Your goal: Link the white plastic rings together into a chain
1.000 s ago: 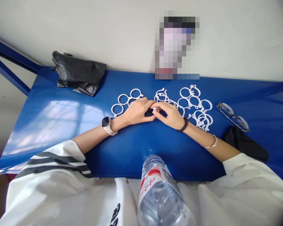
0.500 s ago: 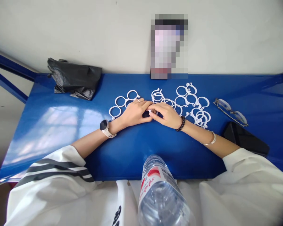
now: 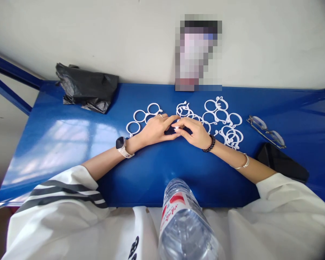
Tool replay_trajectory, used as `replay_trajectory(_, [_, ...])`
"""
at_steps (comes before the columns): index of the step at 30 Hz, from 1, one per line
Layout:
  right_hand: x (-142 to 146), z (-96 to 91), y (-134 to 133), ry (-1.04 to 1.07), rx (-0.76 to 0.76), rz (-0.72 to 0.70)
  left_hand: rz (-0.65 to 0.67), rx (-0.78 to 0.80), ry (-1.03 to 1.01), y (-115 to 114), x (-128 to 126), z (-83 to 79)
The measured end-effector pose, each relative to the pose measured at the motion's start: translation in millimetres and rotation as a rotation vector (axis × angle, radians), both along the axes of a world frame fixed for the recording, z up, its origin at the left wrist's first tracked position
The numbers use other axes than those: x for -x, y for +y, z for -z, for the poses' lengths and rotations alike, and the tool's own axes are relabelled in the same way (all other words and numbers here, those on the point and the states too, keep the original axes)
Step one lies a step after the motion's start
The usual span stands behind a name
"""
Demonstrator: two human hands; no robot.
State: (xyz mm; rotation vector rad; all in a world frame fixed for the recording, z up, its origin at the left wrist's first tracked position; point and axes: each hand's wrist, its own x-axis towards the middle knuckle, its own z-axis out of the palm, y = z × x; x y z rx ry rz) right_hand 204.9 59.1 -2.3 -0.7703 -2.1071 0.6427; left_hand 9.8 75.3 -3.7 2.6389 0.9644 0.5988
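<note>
My left hand (image 3: 158, 129) and my right hand (image 3: 195, 133) meet over the middle of the blue table (image 3: 151, 169). A small white plastic piece (image 3: 176, 127) shows in the pinch of my right thumb and fingers. My left hand is curled beside it, index finger and thumb bowed toward my right fingertips; what it holds is hidden. White curtain rings (image 3: 133, 128) with small eyelets lie left of and partly behind my left hand. More white curtain rings (image 3: 235, 119) are spread behind and right of my right hand, some overlapping.
A black plastic bag (image 3: 88, 88) sits at the back left. Eyeglasses (image 3: 267, 130) and a black case (image 3: 283, 162) lie at the right. A blurred-out object (image 3: 196, 54) leans on the wall. Close to my body stands a clear water bottle (image 3: 184, 220).
My right fingers have lifted and drawn slightly right with the small white piece. The gap between my left index finger and thumb looks a little wider. The view has shifted slightly.
</note>
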Motion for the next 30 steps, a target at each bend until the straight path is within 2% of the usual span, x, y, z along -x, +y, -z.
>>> replay_trajectory(14, [0.1,-2.0,-2.7,0.031,0.062,-0.089,0.045,-0.077,-0.05,-3.1,0.3,1.4])
replay_trajectory(30, [0.9,-4.0,-5.2,0.05,0.099,-0.1,0.051,-0.11,-0.014,-4.6,0.5,2.7])
